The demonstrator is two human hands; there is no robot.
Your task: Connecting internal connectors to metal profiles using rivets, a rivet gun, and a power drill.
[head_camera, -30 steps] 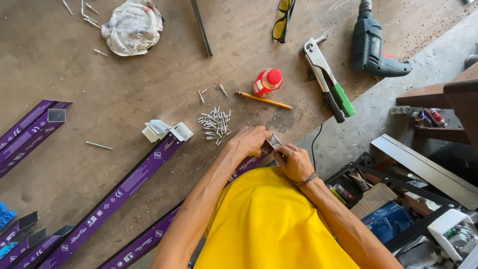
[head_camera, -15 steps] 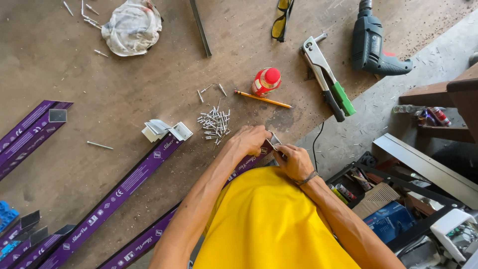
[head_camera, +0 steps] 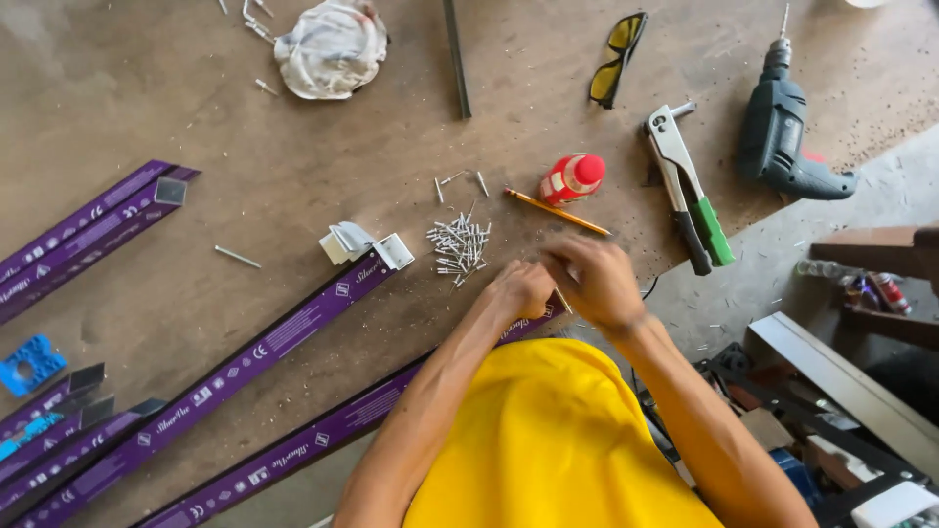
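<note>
Both hands were down at the near edge of the counter [head_camera: 196, 225], right over the end of a purple-wrapped metal strip [head_camera: 333, 435]. The left hand [head_camera: 523, 288] was curled closed, knuckles up, resting on that strip's end; whether anything sat inside the fist could not be made out. The right hand [head_camera: 595, 279] was blurred, fingers bent and pointing toward the left hand, just beside it, and its grip could not be judged either. A pile of small silver rivets [head_camera: 460, 246] lay just beyond the left hand, close to the knuckles. A yellow pencil [head_camera: 558, 212] lay just past the right hand, with a red-capped bottle [head_camera: 572, 179] on its side behind it. Farther right sat a hand riveter [head_camera: 690, 191] with a green grip, then a dark power drill [head_camera: 782, 137]. A second purple strip [head_camera: 245, 367] ran diagonally on the left, a white corner bracket [head_camera: 394, 251] at its tip.
</note>
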